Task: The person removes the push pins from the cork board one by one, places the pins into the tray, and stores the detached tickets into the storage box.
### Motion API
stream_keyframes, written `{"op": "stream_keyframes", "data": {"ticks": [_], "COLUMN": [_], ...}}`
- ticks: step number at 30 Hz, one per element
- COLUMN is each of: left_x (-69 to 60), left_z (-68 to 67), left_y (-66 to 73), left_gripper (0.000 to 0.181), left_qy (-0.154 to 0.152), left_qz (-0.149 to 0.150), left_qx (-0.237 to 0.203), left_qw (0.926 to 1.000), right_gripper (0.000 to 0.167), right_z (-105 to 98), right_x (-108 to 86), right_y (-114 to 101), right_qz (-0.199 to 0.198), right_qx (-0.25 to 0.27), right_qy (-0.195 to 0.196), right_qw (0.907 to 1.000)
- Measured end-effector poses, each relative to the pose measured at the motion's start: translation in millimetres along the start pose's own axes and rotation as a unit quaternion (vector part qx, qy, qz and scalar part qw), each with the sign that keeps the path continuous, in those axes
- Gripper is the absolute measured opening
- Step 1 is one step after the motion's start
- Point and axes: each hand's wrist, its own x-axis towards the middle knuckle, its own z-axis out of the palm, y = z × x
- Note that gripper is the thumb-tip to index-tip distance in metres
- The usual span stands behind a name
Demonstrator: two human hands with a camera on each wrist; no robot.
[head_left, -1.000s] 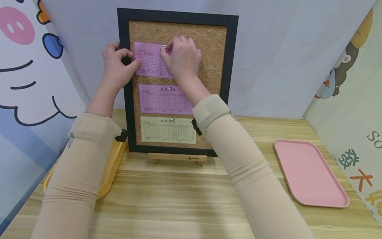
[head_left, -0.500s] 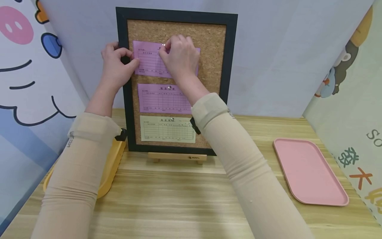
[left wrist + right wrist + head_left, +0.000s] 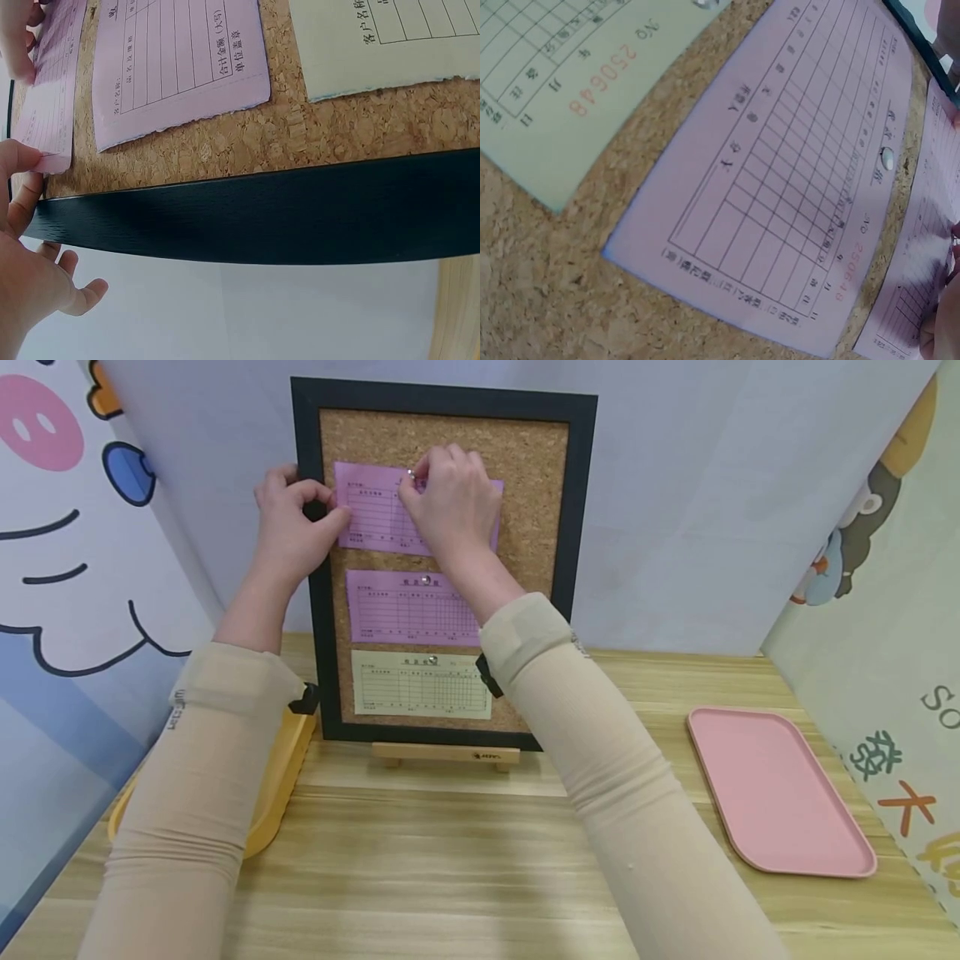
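Your left hand [image 3: 294, 522] pinches the left edge of the uppermost purple printed paper slip [image 3: 372, 503], probably to steady it flat on the black-framed rectangular cork board [image 3: 528, 535]. Your right hand [image 3: 453, 502] grips a small shiny pushpin [image 3: 411, 474] by that slip's top edge between thumb and forefinger, apparently for control. Below, a second purple paper slip [image 3: 405, 614] and a pale-yellow paper slip [image 3: 420, 693] each hang from one pin, seemingly spaced to stay readable.
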Motion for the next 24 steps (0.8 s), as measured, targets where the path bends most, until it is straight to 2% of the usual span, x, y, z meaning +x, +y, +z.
{"op": "stream_keyframes", "data": {"ticks": [9, 16, 24], "left_x": [1.9, 1.1, -1.7], "left_z": [1.2, 1.0, -2.5], "left_y": [-0.6, 0.4, 7.6], "left_gripper": [0.030, 0.028, 0.022], "left_qy": [0.001, 0.000, -0.006], "left_qz": [-0.007, -0.013, -0.039], "left_qx": [-0.006, -0.011, -0.012], "left_qw": [1.0000, 0.9999, 0.9991], "right_gripper": [0.017, 0.017, 0.019], "right_z": [0.0, -6.7, -19.5], "right_x": [0.0, 0.0, -2.1], "right_y": [1.8, 3.8, 12.4], "right_qz": [-0.014, -0.002, -0.014], "right_qx": [0.000, 0.011, 0.033], "right_qy": [0.002, -0.006, -0.016], "right_qw": [0.9999, 0.9999, 0.9992]}}
